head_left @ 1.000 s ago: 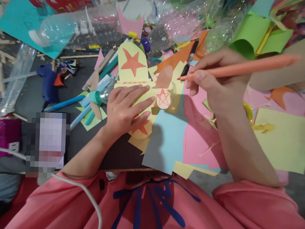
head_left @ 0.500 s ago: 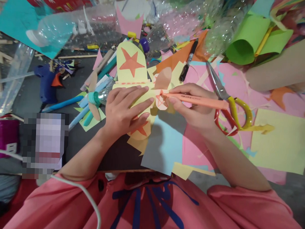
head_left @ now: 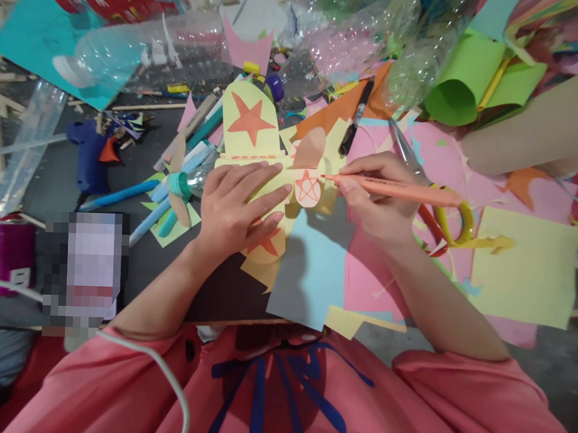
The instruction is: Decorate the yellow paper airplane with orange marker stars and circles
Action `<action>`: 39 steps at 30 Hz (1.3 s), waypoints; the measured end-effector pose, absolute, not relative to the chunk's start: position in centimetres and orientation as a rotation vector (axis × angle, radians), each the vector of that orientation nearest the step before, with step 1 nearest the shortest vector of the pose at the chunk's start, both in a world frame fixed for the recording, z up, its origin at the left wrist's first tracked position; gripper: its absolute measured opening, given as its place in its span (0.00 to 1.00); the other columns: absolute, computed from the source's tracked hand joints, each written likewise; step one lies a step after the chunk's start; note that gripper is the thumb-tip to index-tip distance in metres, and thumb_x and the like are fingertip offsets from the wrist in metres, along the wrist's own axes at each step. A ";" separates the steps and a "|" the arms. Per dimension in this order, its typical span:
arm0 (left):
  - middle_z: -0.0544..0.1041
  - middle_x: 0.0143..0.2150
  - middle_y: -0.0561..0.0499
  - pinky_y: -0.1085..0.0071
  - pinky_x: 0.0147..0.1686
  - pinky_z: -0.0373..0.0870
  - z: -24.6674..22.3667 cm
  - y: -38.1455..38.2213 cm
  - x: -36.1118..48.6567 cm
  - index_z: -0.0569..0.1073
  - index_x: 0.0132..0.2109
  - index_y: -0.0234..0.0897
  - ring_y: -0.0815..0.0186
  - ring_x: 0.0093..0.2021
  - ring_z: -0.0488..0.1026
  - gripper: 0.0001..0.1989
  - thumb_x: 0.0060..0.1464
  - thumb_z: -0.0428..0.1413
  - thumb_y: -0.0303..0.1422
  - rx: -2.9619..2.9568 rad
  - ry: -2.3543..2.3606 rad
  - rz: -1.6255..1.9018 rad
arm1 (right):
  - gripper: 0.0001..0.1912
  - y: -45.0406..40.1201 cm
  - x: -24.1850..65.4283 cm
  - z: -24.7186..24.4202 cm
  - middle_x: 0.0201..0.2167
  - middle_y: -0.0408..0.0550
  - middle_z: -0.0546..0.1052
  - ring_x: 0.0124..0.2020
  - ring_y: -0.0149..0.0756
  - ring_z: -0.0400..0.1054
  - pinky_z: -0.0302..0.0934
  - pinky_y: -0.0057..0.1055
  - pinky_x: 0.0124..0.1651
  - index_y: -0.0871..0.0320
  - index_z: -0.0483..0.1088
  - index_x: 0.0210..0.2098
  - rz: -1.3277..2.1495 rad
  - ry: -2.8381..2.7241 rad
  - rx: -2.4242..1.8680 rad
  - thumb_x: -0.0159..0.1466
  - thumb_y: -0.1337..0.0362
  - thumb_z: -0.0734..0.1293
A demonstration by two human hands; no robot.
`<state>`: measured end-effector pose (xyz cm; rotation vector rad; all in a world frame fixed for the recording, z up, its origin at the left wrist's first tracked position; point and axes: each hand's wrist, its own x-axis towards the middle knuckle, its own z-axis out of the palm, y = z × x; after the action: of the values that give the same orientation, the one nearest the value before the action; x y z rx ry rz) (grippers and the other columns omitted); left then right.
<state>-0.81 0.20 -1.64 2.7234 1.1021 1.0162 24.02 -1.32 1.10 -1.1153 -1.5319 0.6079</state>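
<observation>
A model airplane made from a plastic bottle and pale yellow paper lies before me. One wing [head_left: 252, 117] bears a filled orange star, and another shows partly under my left hand [head_left: 242, 205]. That hand rests on the body with its fingers spread. My right hand [head_left: 384, 194] grips an orange marker [head_left: 408, 190], its tip just right of the small tail piece [head_left: 307, 190], which carries an outlined star. An upright paper fin [head_left: 310, 148] stands beside it. At the bottle's green cap [head_left: 179, 184] is a tan propeller [head_left: 178, 209].
Yellow-and-red-handled scissors [head_left: 453, 216] lie by my right wrist. A black pen [head_left: 357, 118] is above that hand. Several markers and a blue glue gun [head_left: 87, 156] lie left. Clear bottles [head_left: 147, 50] line the back. Another person's arm [head_left: 533, 130] reaches in from the right.
My right hand and the marker have shifted slightly right, so the tip has left the star's upper point. The small star's outline now shows fully. My left hand stays put.
</observation>
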 end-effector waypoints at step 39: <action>0.83 0.59 0.55 0.57 0.55 0.71 -1.4 0.1 -0.4 0.76 0.58 0.59 0.59 0.57 0.80 0.18 0.71 0.46 0.50 2.792 1.143 1.098 | 0.06 -1.1 23.6 1.4 0.28 0.42 0.83 0.27 0.33 0.75 0.70 0.30 0.30 0.51 0.78 0.31 0.642 -1.631 -1.119 0.65 0.61 0.71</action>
<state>-0.42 0.08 -1.44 2.7915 1.1431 1.0984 23.55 -1.11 1.41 -1.1192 -1.6305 0.6418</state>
